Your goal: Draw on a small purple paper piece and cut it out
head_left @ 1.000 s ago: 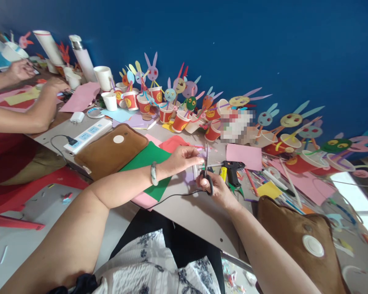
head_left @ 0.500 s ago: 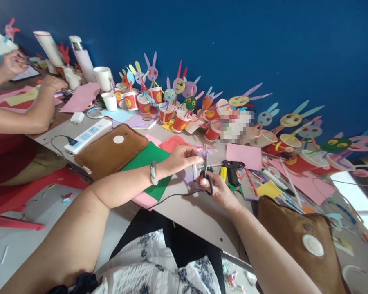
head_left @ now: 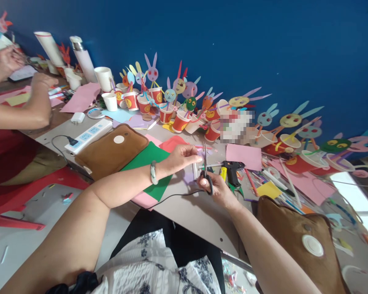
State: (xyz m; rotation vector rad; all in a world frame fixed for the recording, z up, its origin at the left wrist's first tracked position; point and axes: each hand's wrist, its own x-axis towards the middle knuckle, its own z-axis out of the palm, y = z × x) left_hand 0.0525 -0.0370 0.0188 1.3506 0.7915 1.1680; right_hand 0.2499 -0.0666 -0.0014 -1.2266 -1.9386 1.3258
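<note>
My right hand (head_left: 214,185) grips a pair of scissors (head_left: 205,163) by the black handles, the blades pointing up and away from me. Close to the blades, my left hand (head_left: 185,157) has thumb and fingers pinched on a small piece of purple paper (head_left: 201,154), mostly covered by the fingertips. Below them, purple paper (head_left: 189,177) lies on the table. A sheet of green paper (head_left: 153,163) extends under my left wrist. Just right of the scissors rests a black and yellow glue gun (head_left: 232,171).
Paper cups with rabbit-like figures (head_left: 180,121) line the blue wall. A brown cushion-like pouch (head_left: 110,151) lies left, another (head_left: 294,228) right. A white power strip (head_left: 88,136) sits near the left edge. A co-worker's hands (head_left: 44,81) are at far left. Paper scraps and pens crowd the right.
My hands, the scissors and the purple paper stay almost in the same place. At far left, the co-worker's hands and arm have shifted slightly left.
</note>
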